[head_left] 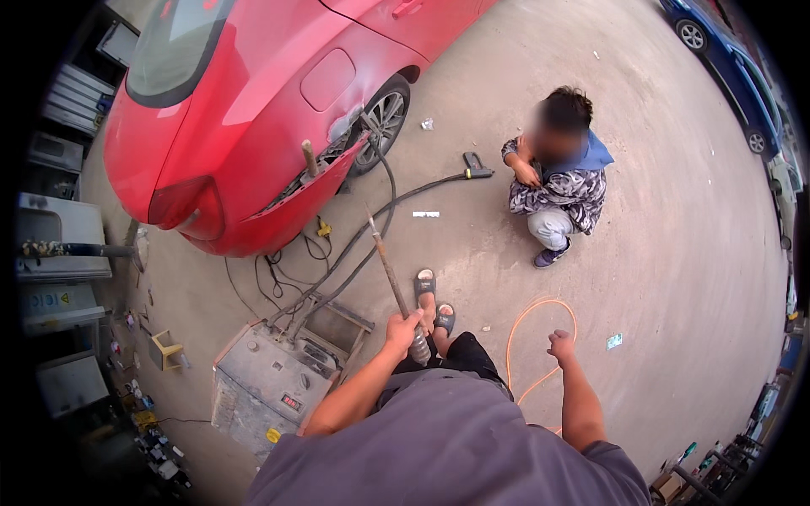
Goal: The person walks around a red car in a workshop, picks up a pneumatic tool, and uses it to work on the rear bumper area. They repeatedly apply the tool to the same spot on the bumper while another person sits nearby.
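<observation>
My left hand [402, 334] is closed round a long, thin, rusty metal rod [390, 274] with a pointed tip and a ribbed grey lower end. The tip points away from me, toward the red car [253, 110], and touches nothing. Down at my right side, my right hand [561, 345] hangs with its fingers curled in, and I see nothing in it. The car's rear bumper [312, 198] stands away from the dented rear fender [344, 122]. A wooden handle [310, 158] sticks up out of that gap.
A grey welding machine [268, 375] stands at my left, its thick cables [337, 253] running to a black gun [477, 167] on the floor. Someone [561, 190] squats ahead to the right. An orange hose [509, 346] loops beside my right hand. A blue car [734, 72] stands far right.
</observation>
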`<state>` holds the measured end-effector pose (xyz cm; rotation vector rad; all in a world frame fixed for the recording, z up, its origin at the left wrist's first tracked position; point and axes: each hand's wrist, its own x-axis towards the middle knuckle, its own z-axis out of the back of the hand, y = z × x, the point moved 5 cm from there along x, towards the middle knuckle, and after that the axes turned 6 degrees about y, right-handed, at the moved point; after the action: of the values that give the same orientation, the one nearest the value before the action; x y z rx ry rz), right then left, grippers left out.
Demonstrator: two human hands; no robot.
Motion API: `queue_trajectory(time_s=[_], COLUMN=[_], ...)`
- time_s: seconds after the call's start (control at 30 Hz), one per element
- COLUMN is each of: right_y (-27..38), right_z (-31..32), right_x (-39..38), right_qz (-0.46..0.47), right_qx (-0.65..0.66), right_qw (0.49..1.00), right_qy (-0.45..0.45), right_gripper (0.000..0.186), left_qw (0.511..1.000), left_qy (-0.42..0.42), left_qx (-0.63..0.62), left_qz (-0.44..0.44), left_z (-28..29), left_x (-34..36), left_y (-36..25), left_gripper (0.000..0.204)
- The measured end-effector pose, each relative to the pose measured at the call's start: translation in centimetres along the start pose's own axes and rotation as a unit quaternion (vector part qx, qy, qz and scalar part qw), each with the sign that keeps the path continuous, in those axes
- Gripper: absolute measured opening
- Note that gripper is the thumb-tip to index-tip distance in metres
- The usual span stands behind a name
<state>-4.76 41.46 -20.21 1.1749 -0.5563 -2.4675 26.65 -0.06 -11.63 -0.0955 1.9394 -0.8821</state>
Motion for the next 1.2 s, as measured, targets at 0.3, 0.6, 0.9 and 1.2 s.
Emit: queue_trajectory(time_s=[0.3,0.6,0.9,1.2], right_y=[11.6,18.1,19.9,19.3], right_z=[-0.1,-10.3,-15.7,-21.0], right_x=[23.8,55.4,86.8,98.9], right_qz=[-0.113,0.051,0.120,0.030], right_qx=[0.115,-0.221,-0.258,-0.256], right_qw=[0.985,0.957,0.959,0.958], right_qy=[0.067,0.179,-0.016,-0.126], right_gripper=[0.020,0.041,0.063,0.065], left_qw=[0.994,0.971,0.970,0.998], left_qy=[-0.031,-0.074,-0.140,-0.047], left_qx=[-0.035,-0.135,-0.146,0.032], left_qz=[0.097,0.181,0.134,0.006], left_z=[-0.6,-0.4,2.6,7.5], left_x=[16.1,32.7,51.6,61.2], left_y=[-1.6,6.4,14.3,12.1], left_gripper=[0.015,0.012,0.006,0.020])
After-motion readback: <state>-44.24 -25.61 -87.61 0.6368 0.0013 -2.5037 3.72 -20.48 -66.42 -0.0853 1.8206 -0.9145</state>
